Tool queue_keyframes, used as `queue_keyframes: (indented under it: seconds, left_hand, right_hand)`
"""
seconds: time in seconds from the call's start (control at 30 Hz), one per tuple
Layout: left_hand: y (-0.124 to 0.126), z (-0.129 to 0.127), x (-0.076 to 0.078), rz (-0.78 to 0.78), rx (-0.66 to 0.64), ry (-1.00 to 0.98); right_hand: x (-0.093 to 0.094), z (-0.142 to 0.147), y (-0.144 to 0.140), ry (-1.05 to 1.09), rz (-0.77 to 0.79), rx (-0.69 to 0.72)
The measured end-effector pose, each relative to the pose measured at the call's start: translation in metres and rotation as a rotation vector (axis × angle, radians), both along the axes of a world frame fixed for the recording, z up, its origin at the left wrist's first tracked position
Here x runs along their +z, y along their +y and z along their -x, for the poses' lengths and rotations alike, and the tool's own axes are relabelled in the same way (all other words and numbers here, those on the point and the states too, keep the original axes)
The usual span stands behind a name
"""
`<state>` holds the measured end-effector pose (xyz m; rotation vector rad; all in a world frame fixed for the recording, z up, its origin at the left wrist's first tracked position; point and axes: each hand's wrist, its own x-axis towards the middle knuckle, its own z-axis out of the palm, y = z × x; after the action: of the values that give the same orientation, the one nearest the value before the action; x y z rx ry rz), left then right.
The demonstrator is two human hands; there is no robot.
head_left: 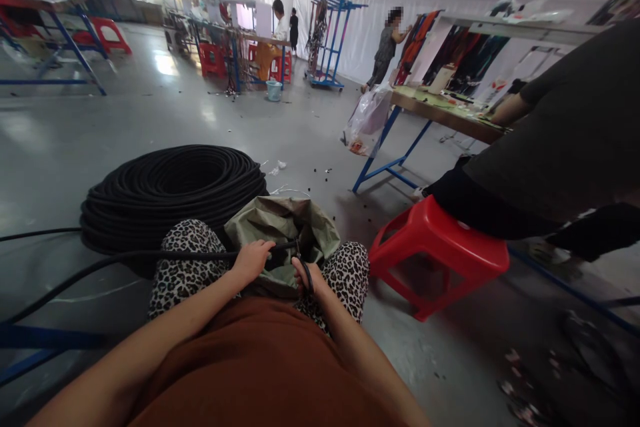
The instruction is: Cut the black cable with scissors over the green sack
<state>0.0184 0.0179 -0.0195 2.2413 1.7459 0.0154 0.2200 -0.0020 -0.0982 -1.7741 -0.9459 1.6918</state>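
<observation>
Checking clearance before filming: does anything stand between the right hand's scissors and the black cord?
Nothing visible does. The scissors, in the right hand, are near the end of the black cord, beyond the left hand gripping it, above the open olive bag. Whether they touch it is too small to tell.

Over a green bag point(255, 219), the left grip point(253, 260) holds black cord point(195, 255); the right grip point(316, 282) holds scissors point(308, 280) at it. From the bag: black coil point(173, 210) at 10 o'clock, bench point(433, 103) at 2, red stool point(445, 240) at 3.
</observation>
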Motion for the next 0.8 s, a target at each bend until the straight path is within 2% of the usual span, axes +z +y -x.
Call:
queue_keyframes:
  seconds: [0.33,0.8]
  left_hand:
    - [0.005,-0.008,-0.001,0.050,0.029,0.026]
    - [0.008,-0.006,-0.005,0.066,0.009,0.026]
  right_hand:
    - [0.006,0.000,-0.001,-0.128,0.001,0.028]
    - [0.016,0.001,-0.004,-0.141,0.029,0.062]
